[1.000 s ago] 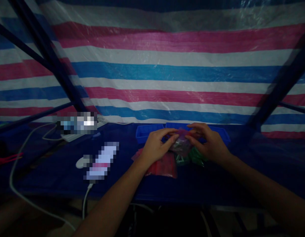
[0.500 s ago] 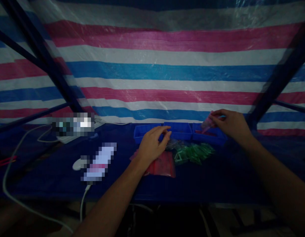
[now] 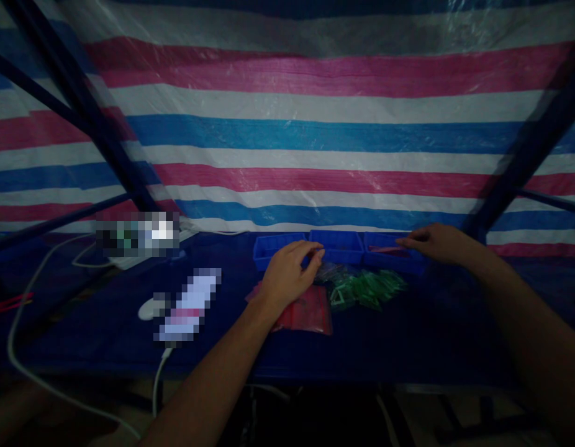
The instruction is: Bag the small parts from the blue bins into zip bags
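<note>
The pink packet point(image 3: 383, 249) lies in the right blue tray point(image 3: 395, 261), the last of three trays standing in a row along the far edge of the bench point(image 3: 436, 323). Its long axis runs left to right, along the tray and that edge. The right hand point(image 3: 437, 243) is the nearer one by far: it lies low over the tray with its fingers stretched out almost flat and the tips on the packet's right end. Whether they pinch it or only rest on it cannot be told. The left hand point(image 3: 287, 273) is well apart from it, near the middle of the bench in front of the left blue tray point(image 3: 272, 247) and the middle blue tray point(image 3: 336, 246). Its fingers are loosely curled with nothing seen between them, the tips just beside a clear bag point(image 3: 326, 272). A heap of green pieces point(image 3: 366, 288) lies between the two hands, and a red bag point(image 3: 310, 311) lies by the left wrist.

Half a second ago the right hand was raised above that tray, pinching the packet in the air; now it is down at the tray. A second ago both hands met over the heap. The left hand has scarcely moved since the half-second mark
</note>
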`<act>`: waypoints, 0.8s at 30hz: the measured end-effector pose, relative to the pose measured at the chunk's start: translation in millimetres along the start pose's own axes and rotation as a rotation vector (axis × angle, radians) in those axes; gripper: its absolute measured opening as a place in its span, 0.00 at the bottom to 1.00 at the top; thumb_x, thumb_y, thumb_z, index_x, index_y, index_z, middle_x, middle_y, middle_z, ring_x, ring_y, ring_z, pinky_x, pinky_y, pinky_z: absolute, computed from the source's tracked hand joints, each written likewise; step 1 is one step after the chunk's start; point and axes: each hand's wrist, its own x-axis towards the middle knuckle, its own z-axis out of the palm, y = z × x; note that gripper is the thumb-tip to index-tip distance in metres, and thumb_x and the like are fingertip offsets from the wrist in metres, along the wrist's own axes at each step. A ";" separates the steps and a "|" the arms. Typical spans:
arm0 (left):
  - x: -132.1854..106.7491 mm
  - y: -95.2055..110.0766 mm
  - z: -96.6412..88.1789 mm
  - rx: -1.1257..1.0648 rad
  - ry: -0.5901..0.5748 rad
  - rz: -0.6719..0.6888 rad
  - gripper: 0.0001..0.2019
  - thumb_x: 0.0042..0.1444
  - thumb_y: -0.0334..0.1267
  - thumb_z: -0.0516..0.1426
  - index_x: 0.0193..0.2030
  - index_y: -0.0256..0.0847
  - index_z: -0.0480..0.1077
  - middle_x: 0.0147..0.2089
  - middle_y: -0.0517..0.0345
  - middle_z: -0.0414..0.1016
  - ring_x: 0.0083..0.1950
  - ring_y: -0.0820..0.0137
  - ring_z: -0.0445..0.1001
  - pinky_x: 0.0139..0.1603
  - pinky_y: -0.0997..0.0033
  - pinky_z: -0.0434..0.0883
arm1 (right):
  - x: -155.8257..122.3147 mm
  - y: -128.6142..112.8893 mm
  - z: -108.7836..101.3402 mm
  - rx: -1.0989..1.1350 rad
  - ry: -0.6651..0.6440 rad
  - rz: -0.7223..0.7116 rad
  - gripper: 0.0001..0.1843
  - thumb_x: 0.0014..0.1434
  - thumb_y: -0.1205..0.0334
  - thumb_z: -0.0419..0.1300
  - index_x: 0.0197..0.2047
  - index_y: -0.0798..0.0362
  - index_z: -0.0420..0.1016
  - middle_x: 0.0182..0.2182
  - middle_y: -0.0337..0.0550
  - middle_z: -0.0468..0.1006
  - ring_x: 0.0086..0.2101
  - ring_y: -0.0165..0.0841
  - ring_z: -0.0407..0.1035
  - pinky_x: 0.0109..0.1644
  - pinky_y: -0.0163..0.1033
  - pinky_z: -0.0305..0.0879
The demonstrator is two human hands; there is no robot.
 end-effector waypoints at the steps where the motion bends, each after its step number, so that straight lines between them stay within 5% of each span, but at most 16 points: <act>1: 0.1 0.3 -0.1 0.002 0.000 0.001 0.13 0.71 0.42 0.54 0.53 0.42 0.77 0.48 0.52 0.83 0.50 0.62 0.81 0.56 0.55 0.77 | 0.3 0.7 1.0 -0.007 -0.011 -0.001 0.28 0.63 0.34 0.58 0.39 0.49 0.87 0.28 0.45 0.84 0.29 0.40 0.77 0.32 0.41 0.66; 8: 0.6 0.4 -0.4 0.002 -0.007 0.008 0.13 0.71 0.42 0.54 0.52 0.43 0.78 0.48 0.52 0.83 0.50 0.62 0.81 0.56 0.57 0.77 | 3.0 1.6 7.7 0.001 -0.055 -0.003 0.16 0.59 0.47 0.66 0.39 0.50 0.88 0.33 0.48 0.87 0.33 0.41 0.78 0.36 0.42 0.65; 12: 0.6 -0.1 -0.5 0.005 -0.009 0.009 0.13 0.71 0.42 0.54 0.52 0.42 0.78 0.48 0.51 0.83 0.50 0.62 0.81 0.55 0.57 0.77 | -0.4 -7.5 2.3 -0.077 0.139 0.024 0.15 0.58 0.51 0.68 0.43 0.51 0.88 0.35 0.53 0.87 0.34 0.44 0.77 0.37 0.44 0.65; 18: 0.7 0.6 -1.1 0.005 -0.009 0.008 0.12 0.71 0.42 0.54 0.52 0.42 0.77 0.48 0.53 0.83 0.50 0.62 0.80 0.56 0.56 0.76 | -5.3 -24.1 -9.4 -0.068 0.384 -0.191 0.15 0.63 0.54 0.66 0.48 0.52 0.87 0.46 0.54 0.86 0.45 0.48 0.78 0.46 0.46 0.68; 22: 0.4 -0.3 -0.6 0.010 -0.014 0.011 0.13 0.71 0.42 0.53 0.51 0.42 0.77 0.48 0.52 0.83 0.51 0.62 0.80 0.56 0.55 0.76 | -4.2 -18.4 -6.7 -0.062 0.311 -0.176 0.17 0.65 0.49 0.63 0.48 0.49 0.87 0.46 0.51 0.86 0.44 0.47 0.78 0.46 0.45 0.68; 24: 0.0 -0.9 -0.2 0.014 -0.023 0.010 0.13 0.71 0.42 0.53 0.51 0.42 0.77 0.48 0.52 0.82 0.51 0.62 0.80 0.56 0.55 0.76 | -4.3 -12.3 -2.0 -0.038 0.235 -0.108 0.20 0.64 0.44 0.62 0.42 0.49 0.88 0.35 0.49 0.87 0.34 0.44 0.79 0.37 0.43 0.67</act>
